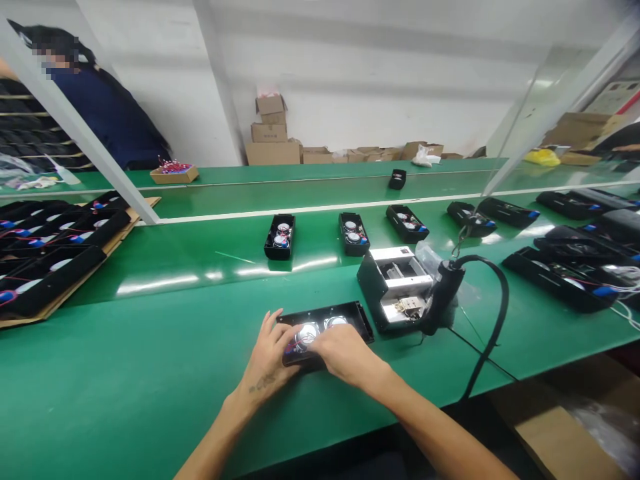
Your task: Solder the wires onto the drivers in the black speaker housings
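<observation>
A black speaker housing (356, 319) lies on the green bench in front of me, its open side up. Two round silver speaker drivers sit inside it, with red and blue wires (294, 345) near its left end. My left hand (270, 350) grips that left end, thumb reaching over the wires. Over the housing's front edge, my right hand (345, 353) has its fingers closed together beside the left driver (307, 333). Its fingertips are hidden, so what they pinch does not show.
Right of the housing stands a black and silver machine (395, 287), with a black handheld tool (443, 297) and its thick cable beside it. Several similar housings (280, 237) stand farther back. More fill a cardboard tray (113, 243) at left. A person (107, 113) is beyond the bench.
</observation>
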The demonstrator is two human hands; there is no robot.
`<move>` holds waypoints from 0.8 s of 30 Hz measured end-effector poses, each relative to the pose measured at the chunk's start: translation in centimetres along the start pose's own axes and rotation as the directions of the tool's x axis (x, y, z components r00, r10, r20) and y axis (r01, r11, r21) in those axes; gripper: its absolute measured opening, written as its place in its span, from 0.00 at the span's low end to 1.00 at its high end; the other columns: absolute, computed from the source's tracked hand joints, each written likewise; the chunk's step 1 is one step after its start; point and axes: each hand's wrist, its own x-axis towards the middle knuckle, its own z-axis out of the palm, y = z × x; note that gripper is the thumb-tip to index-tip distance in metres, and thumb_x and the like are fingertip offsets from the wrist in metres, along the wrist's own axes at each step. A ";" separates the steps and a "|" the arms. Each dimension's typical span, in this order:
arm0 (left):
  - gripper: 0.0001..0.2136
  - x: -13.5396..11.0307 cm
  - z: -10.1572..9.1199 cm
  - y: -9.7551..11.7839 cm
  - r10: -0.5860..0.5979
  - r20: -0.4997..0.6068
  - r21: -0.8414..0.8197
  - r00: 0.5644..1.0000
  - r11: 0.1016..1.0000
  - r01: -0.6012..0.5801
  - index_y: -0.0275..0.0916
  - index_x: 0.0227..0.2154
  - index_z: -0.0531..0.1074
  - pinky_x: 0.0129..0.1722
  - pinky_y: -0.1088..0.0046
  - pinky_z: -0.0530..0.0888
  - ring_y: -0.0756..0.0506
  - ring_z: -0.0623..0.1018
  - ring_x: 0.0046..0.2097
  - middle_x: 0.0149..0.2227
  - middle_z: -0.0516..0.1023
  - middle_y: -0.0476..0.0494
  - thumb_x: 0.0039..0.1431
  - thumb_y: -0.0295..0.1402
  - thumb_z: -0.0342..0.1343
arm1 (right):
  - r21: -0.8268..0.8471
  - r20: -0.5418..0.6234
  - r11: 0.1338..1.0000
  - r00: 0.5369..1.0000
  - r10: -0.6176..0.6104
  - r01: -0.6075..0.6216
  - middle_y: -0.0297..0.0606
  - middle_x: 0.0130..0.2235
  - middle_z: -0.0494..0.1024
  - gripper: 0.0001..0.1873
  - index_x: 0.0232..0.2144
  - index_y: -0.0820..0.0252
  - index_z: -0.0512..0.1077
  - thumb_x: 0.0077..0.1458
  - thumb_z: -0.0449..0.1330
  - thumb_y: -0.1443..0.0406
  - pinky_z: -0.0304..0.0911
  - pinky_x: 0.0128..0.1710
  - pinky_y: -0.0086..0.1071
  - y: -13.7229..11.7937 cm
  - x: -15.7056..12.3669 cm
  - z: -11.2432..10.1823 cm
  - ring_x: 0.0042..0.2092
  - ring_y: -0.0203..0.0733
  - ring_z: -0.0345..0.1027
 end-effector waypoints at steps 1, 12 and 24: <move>0.33 0.0 -0.1 0.4 0.021 0.001 0.026 1.000 0.999 -0.021 0.46 0.63 0.67 0.70 0.30 0.58 0.28 0.67 0.69 0.48 0.81 0.41 0.54 0.28 0.67 | 0.005 0.024 1.000 1.000 0.006 -0.006 0.40 0.35 0.85 0.13 0.36 0.57 0.79 0.60 0.56 0.75 0.51 0.32 0.37 0.1 0.0 -0.2 0.36 0.44 0.76; 0.32 0.4 0.5 2.6 0.022 0.026 -0.050 0.999 0.999 -0.020 0.47 0.63 0.66 0.56 0.56 0.69 0.45 0.80 0.38 0.36 0.83 0.51 0.55 0.19 0.55 | 0.227 -0.030 0.972 0.998 -0.054 0.059 0.40 0.37 0.83 0.11 0.38 0.58 0.79 0.57 0.59 0.74 0.60 0.45 0.38 0.9 -1.6 0.8 0.41 0.45 0.74; 0.30 9.1 -2.7 -2.0 -0.266 0.501 -0.331 0.823 0.820 0.467 0.45 0.49 0.80 0.34 0.72 0.71 0.45 0.80 0.34 0.33 0.83 0.54 0.37 0.36 0.74 | 0.356 0.138 0.913 0.977 0.162 -0.201 0.38 0.34 0.81 0.14 0.39 0.59 0.80 0.47 0.71 0.67 0.56 0.30 0.31 3.3 4.7 -3.5 0.35 0.44 0.72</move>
